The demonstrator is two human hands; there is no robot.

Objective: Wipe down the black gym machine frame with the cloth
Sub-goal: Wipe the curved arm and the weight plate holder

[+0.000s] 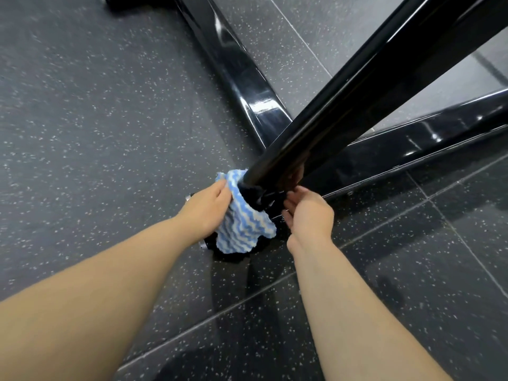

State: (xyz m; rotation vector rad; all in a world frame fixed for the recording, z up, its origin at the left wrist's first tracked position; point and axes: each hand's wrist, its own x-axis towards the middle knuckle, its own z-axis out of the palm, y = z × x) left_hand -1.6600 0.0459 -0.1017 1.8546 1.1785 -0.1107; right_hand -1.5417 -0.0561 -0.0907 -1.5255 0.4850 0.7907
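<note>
Two bare forearms are seen nearest the camera, reaching in from the bottom edge toward the middle of the view. Beneath them, a dark grey speckled rubber floor (82, 119) laid in large tiles with thin seams.

A glossy black gym machine frame (371, 105) is seen as a thick tube slanting down from the upper right to a base joint at centre; two flat black floor rails branch from that joint, one toward the top, one toward the right.

A blue-and-white zigzag-striped fluffy cloth (242, 221) is pressed against the left side of the tube's lower end, at the joint, with its lower edge hanging loose over the black foot.

The left hand (206, 210) is closed on the cloth; its fingers are clamped into the fabric on the cloth's left side. The right hand (310, 213) is placed just right of the joint, fingers curled toward the tube base. Whether anything is gripped there cannot be told; fingertips partly hidden.
</note>
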